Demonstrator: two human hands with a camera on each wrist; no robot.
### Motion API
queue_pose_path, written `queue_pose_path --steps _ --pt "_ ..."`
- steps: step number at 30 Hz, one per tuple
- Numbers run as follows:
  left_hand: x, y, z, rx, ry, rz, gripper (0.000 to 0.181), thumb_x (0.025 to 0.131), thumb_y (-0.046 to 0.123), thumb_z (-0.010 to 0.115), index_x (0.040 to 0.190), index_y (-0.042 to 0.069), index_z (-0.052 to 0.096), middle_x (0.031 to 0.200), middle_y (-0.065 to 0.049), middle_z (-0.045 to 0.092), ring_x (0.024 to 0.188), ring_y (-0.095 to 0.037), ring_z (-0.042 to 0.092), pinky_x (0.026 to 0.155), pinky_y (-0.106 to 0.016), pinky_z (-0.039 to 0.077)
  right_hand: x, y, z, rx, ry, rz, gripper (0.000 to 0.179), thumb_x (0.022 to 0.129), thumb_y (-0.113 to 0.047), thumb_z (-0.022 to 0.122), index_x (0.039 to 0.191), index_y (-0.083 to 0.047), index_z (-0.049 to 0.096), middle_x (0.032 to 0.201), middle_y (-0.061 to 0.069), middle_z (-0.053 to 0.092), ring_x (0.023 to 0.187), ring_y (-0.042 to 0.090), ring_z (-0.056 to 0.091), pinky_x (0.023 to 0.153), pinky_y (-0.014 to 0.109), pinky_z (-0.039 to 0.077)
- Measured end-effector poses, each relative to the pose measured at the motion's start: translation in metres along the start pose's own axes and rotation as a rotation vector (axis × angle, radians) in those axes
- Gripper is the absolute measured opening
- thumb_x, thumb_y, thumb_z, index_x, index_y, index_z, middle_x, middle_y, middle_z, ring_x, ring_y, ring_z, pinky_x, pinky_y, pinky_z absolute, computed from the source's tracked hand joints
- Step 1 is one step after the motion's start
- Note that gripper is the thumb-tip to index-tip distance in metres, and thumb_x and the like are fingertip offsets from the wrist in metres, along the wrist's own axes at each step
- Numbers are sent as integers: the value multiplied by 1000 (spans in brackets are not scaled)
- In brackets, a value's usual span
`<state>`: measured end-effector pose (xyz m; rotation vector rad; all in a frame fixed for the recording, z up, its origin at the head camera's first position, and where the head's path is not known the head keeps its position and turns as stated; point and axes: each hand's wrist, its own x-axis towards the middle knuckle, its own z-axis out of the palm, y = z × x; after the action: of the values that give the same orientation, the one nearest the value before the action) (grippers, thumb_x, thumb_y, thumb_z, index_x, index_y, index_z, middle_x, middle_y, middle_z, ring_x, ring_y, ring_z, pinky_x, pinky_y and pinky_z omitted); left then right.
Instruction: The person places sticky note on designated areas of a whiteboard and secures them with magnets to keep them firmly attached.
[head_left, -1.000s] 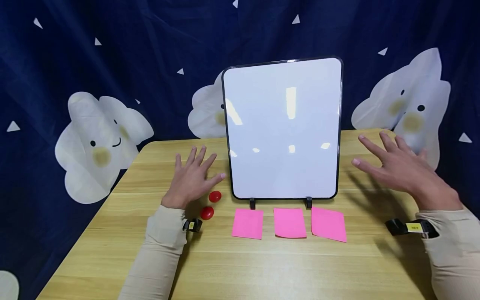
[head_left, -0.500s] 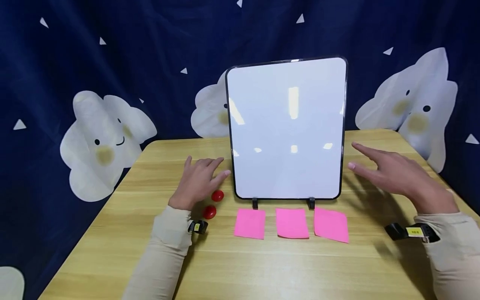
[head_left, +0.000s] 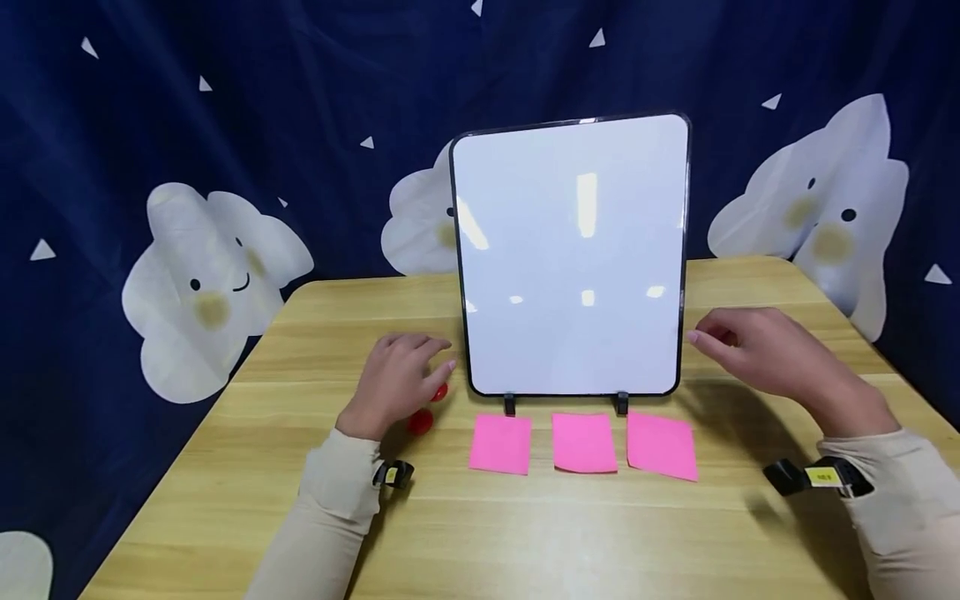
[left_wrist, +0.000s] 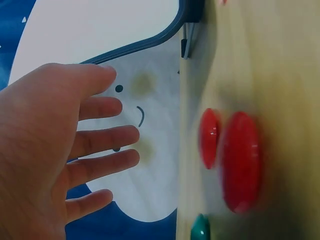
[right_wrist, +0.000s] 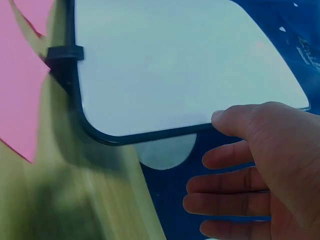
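A whiteboard [head_left: 570, 258] with a black frame stands upright on the table, held by two small black feet [head_left: 622, 403]. My left hand [head_left: 393, 385] hovers left of the board, its fingers loosely bent and holding nothing. Below it, two glossy red round pieces [left_wrist: 241, 162] lie on the table, partly hidden by the hand in the head view. My right hand [head_left: 772, 354] is at the board's right edge, thumb tip close to the frame; whether they touch I cannot tell. In the right wrist view its fingers [right_wrist: 225, 203] are relaxed, with nothing between them and the thumb.
Three pink sticky notes [head_left: 584, 443] lie in a row before the board. A green piece [left_wrist: 201, 228] appears at the bottom of the left wrist view. Behind the wooden table [head_left: 525, 542] hangs a dark blue curtain [head_left: 337, 67] with cloud faces.
Both hands have lowered, and their spread fingers have bent. The right hand has come closer to the board's right edge; the left now covers part of the red pieces. The board has stayed put.
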<state>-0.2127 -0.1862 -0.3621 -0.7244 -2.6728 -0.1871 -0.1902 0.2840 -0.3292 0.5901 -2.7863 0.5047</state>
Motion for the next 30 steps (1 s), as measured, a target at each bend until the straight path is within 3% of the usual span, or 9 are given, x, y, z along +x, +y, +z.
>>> queue_pose_path --steps 4,10,18,30 --pt "-5 1 2 -12 5 7 31 96 36 66 115 13 76 111 -7 73 109 -26 65 97 -52 46 -5 -4 6 4 1 -31 14 97 -28 67 87 -20 70 70 -13 57 61 8 50 58 30 43" --pt "-9 3 -2 -19 26 12 30 95 35 67 112 12 76 108 -6 73 106 -26 67 97 -52 47 -11 -10 14 39 -8 -6 17 97 -30 67 83 -21 69 67 -12 53 61 10 48 57 28 41" --pt "-18 6 -4 -36 -22 -7 31 97 38 65 112 13 76 109 -6 73 105 -29 67 94 -52 49 -19 -12 30 127 -143 48 29 100 -36 63 77 -19 64 63 -8 45 58 11 43 54 28 35" --pt "-23 -2 0 -75 -89 -56 32 97 36 65 113 11 76 112 -7 72 103 -29 67 89 -50 52 -18 -16 40 229 -342 47 16 93 -26 72 80 -21 66 64 -8 48 58 11 44 52 26 37"
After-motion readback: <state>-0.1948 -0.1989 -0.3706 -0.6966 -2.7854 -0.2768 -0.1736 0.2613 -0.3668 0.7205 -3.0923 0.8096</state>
